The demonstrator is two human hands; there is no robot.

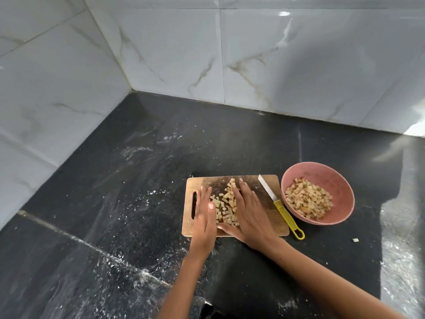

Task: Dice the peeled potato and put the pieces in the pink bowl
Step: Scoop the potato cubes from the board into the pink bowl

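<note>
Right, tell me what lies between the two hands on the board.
In the head view, a pile of potato dice lies between the left hand and right hand, on the board.

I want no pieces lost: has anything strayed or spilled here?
Yes. One potato piece lies alone on the black counter, right of the knife and outside the pink bowl. White specks dust the counter.

Bright daylight spills in from the right, throwing white glare across the glossy wall tiles (299, 65) and the dark bench (115, 203). Soft shadow falls on the wall's right side. Wide-angle bending curves the edges; focus is fairly sharp.
</note>
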